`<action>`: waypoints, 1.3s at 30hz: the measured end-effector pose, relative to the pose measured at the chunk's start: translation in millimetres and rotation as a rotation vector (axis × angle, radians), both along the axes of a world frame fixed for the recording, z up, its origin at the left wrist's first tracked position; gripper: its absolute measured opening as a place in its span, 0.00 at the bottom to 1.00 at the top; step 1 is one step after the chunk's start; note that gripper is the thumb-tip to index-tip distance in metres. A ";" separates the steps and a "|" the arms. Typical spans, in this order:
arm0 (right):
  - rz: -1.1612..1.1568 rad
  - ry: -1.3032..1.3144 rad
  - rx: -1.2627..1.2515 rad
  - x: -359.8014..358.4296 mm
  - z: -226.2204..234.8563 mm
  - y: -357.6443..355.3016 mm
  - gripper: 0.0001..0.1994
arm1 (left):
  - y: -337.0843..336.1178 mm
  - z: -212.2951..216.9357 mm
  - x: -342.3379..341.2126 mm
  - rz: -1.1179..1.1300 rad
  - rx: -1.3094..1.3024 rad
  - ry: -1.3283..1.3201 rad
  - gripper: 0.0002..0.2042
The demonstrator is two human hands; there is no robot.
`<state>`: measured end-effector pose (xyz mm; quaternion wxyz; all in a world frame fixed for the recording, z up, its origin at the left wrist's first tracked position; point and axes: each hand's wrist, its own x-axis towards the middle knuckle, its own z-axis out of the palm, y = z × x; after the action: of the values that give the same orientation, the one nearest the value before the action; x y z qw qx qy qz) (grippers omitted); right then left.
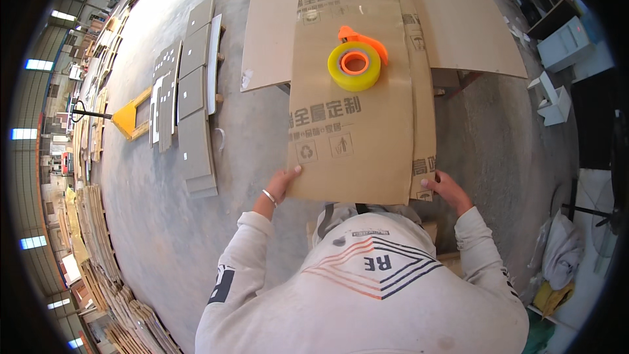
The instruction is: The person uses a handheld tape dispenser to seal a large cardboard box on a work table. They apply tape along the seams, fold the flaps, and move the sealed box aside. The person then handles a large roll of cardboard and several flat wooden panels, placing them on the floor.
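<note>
In the head view, a long cardboard carton lies on the pale tabletop, its near part jutting past the edge toward the person. The left hand grasps the near left corner, thumb on top; the right hand grasps the near corner of the strip along the right side, thumb on top too. The fingers beneath are mostly hidden, so how firmly they press I cannot tell, nor whether the strip is a flap or a separate sheet. The tape roll in its orange dispenser sits loose on the carton, beyond both hands. To handle this well, I would keep both corners level so the overhanging end does not sag, draw the strip's edge flush with even pressure, and avoid tipping, since the tape roll could slide off.
</note>
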<state>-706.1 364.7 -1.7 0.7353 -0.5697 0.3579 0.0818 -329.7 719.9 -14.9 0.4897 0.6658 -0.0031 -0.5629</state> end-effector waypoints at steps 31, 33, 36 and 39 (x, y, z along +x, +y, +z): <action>-0.230 0.082 0.210 18.0 -4.9 -0.9 0.29 | -23.8 -10.8 9.1 -0.065 -0.072 -0.067 0.28; -0.392 0.093 0.238 19.6 -3.4 8.5 0.29 | -22.5 -22.7 12.3 -0.072 -0.044 -0.101 0.27; -0.464 -0.009 0.228 22.6 -19.5 10.3 0.28 | -28.4 -26.3 21.4 -0.084 -0.007 -0.045 0.26; -0.449 -0.010 0.346 22.1 -45.0 6.1 0.27 | -39.4 -14.1 23.1 -0.086 0.032 0.032 0.24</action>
<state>-684.0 370.8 -46.7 0.8230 -0.3426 0.4523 -0.0262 -306.7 680.5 -29.0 0.4544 0.6637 -0.0151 -0.5940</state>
